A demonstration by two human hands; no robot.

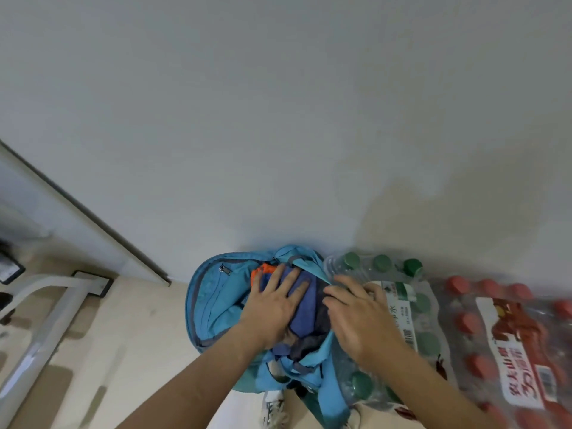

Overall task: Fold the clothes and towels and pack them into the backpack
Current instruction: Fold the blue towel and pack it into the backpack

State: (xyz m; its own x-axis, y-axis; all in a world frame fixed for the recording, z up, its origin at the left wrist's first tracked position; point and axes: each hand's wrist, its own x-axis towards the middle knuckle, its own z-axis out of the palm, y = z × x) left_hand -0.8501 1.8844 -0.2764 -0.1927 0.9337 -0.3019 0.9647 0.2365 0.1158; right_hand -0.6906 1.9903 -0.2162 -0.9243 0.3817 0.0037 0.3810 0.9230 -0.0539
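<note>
The open blue backpack (213,298) stands on the floor (139,335) against the wall. Inside it lie a blue cloth (305,317) and, at its far edge, an orange cloth (263,270). The left hand (272,308) presses flat on the blue cloth with spread fingers. The right hand (362,317) lies at the right rim of the backpack with bent fingers; I cannot tell if it grips the rim. Just right of the backpack is a pack of green-capped bottles (411,301).

Left hand (272,308) flat on clothes (308,314) in backpack (213,298)
</note>
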